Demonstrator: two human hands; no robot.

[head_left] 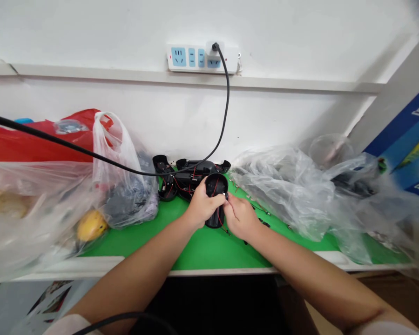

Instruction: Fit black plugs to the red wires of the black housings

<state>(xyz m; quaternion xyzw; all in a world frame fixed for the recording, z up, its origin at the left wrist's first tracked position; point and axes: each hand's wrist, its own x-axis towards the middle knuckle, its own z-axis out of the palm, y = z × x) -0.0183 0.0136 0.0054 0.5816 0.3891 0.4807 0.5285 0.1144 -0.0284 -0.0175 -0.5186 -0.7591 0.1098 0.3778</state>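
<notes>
My left hand (203,204) is wrapped round a black oval plastic shell (216,186) that stands over the green mat (150,232), its open side with thin red wires facing me. My right hand (240,217) is closed in a pinch at the shell's right edge, on a wire or small part I cannot make out. Just behind the shell lie several more black shell halves (167,179) with red wires, grouped at the back of the mat.
Clear plastic bags (293,186) with dark parts lie right and left (125,186) of the hands. A red bag (38,139) sits far left. A black cable (225,102) runs from the wall power strip (202,58) to the mat. A blue box (408,139) stands right.
</notes>
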